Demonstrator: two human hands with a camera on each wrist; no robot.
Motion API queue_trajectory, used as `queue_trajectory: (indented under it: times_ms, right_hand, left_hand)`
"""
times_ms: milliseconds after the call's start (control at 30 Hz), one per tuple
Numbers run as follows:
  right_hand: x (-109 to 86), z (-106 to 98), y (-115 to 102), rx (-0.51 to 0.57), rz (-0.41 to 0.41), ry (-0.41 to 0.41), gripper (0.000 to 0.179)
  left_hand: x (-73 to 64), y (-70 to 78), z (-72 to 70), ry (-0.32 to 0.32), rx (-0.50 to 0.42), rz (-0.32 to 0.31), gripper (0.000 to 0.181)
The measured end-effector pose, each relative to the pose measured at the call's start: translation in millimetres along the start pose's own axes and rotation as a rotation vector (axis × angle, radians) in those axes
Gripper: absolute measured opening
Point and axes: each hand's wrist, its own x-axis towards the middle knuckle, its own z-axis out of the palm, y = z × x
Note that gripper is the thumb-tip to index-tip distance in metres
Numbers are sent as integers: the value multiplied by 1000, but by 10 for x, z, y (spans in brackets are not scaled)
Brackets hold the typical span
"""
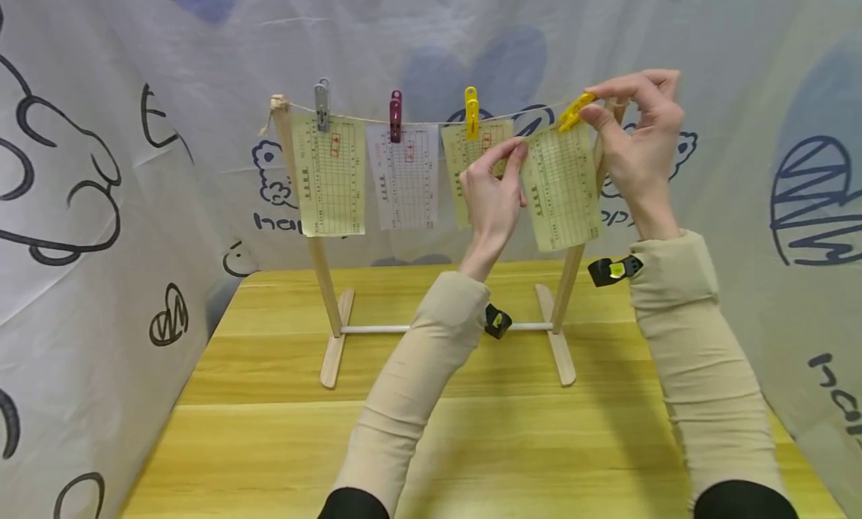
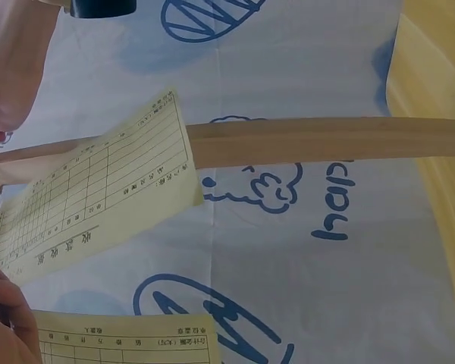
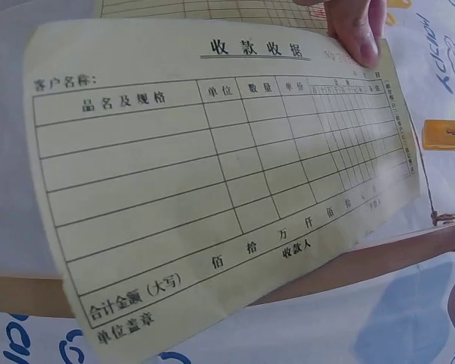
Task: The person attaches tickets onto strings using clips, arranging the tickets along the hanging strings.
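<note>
My left hand (image 1: pixel 493 194) pinches the upper left corner of a pale yellow receipt slip (image 1: pixel 562 190), which hangs tilted at the right end of a string. In the right wrist view this printed slip (image 3: pixel 182 174) fills most of the picture, with left fingertips (image 3: pixel 360 38) on its corner. Between thumb and fingers, my right hand (image 1: pixel 640 123) holds a yellow clothespin (image 1: pixel 575 113), its tip right at the slip's top edge. The same clothespin (image 3: pixel 447 135) shows at the right border of the right wrist view.
Left along the string hang a yellow slip (image 1: pixel 330 182) under a grey clothespin (image 1: pixel 322 106), a white slip (image 1: pixel 407 182) under a dark red one (image 1: pixel 395 115), and another yellow slip (image 1: pixel 458 152) under a yellow one (image 1: pixel 471 111). The wooden stand's right post (image 1: pixel 569 287) rises behind the slip.
</note>
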Motion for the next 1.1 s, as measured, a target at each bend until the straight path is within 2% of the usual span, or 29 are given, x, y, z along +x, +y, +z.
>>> queue_trajectory:
  times_ms: [133, 267, 400, 533, 667, 833, 1000, 1100]
  right_hand:
    - [56, 2, 23, 29, -26, 21, 31]
    - [112, 16, 24, 57, -45, 25, 22]
    - [157, 20, 22, 83, -55, 31, 7]
    - [211, 25, -1, 58, -69, 21, 5]
    - [268, 39, -34, -4, -67, -16, 13]
    - [312, 47, -40, -44, -31, -55, 15]
    - [319, 27, -44, -83, -52, -100, 24]
    - [335, 30, -57, -97, -45, -94, 25]
  left_hand:
    - [25, 27, 5, 2, 17, 13, 25]
    - [55, 61, 15, 9, 27, 46, 26]
    - [68, 76, 27, 21, 49, 42, 26]
    - [81, 62, 39, 37, 42, 37, 25]
    - [109, 53, 36, 57, 30, 51, 24]
    - [126, 68, 32, 49, 38, 52, 24]
    - [137, 87, 46, 50, 79, 35, 24]
    - [144, 96, 55, 47, 100, 31, 23]
